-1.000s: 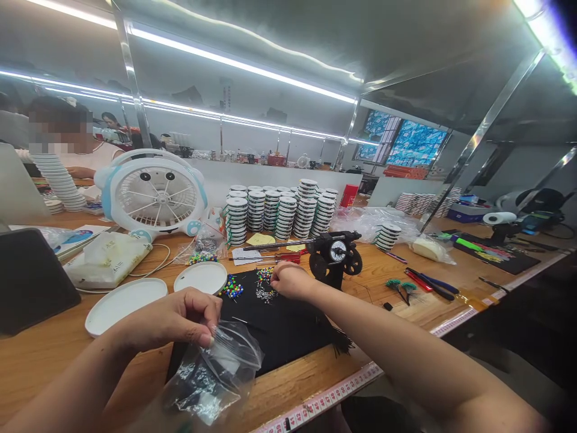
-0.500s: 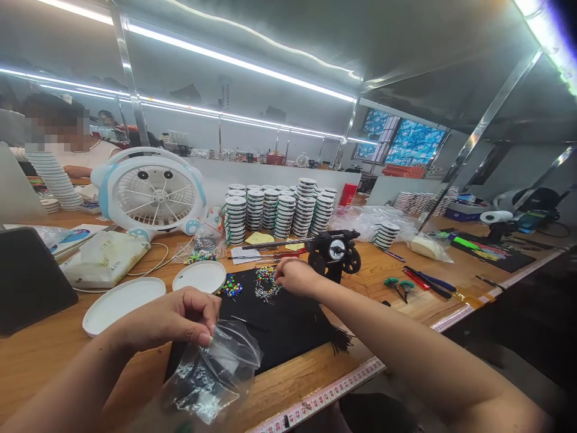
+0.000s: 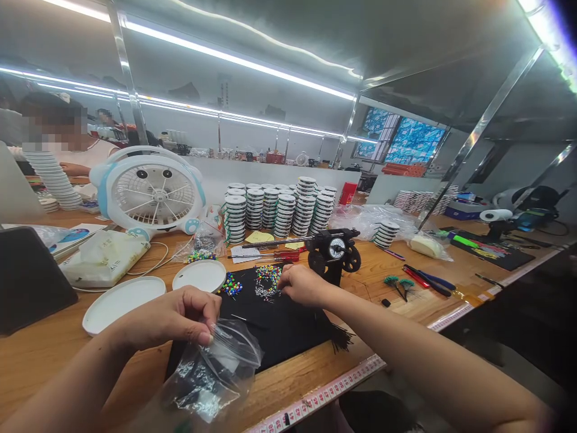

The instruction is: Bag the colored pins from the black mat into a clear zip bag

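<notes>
My left hand (image 3: 180, 319) pinches the top edge of a clear zip-lock bag (image 3: 216, 385), which hangs over the near left of the black mat (image 3: 288, 331). My right hand (image 3: 300, 284) is at the far side of the mat, fingers curled together beside a pile of small multicoloured beads or pin heads (image 3: 268, 279). Its fingertips touch or hover at the pile's right edge; what they hold, if anything, is too small to make out. A second colourful pile (image 3: 231, 285) lies just left, and a thin dark tool (image 3: 247, 322) rests on the mat between my hands.
Two white round lids (image 3: 124, 304) lie left of the mat. Behind stand a fan (image 3: 155, 189), stacked white spools (image 3: 283, 210) and a black geared winder (image 3: 336, 248). Pliers (image 3: 435, 281) lie to the right. A measuring tape (image 3: 324, 394) runs along the table's front edge.
My right hand has shifted slightly right and down from the bead pile, so more of the pile shows. My left hand and the bag have barely moved.
</notes>
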### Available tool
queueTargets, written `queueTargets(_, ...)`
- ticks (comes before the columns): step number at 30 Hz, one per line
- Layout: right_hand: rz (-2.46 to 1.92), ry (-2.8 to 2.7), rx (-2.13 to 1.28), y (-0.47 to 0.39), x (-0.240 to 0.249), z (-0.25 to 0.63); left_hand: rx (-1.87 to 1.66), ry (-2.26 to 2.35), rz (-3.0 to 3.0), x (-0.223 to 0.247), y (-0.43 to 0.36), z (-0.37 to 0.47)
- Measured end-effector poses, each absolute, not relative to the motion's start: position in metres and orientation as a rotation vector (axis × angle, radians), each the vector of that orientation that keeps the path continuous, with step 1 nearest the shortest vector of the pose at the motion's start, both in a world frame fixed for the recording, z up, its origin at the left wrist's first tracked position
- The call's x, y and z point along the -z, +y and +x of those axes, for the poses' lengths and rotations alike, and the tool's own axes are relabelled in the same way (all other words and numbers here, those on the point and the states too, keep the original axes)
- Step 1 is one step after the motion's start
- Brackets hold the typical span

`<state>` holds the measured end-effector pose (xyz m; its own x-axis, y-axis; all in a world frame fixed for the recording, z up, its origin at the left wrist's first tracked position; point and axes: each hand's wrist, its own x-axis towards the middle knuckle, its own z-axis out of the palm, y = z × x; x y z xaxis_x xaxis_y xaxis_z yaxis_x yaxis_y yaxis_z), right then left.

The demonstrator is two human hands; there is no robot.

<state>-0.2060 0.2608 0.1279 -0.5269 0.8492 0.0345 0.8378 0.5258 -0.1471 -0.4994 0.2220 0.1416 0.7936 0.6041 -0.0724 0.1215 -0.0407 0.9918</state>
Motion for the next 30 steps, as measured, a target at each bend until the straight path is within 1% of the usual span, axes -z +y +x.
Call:
queueTargets(8, -1.677, -2.557, 0.017, 0.250, -0.127, -0.211, -0.420, 0.606, 1.583, -0.141, 0.223, -0.499)
queueTargets(22, -1.641, -2.519, -0.102, 0.264, -0.118, -0.210, -0.411, 0.620, 1.601, -0.145, 0.221, -0.499)
queueTargets(30, -1.627, -2.519, -0.108, 0.263, -0.119, -0.209, -0.414, 0.621, 1.594, -0.143, 0.221, -0.499)
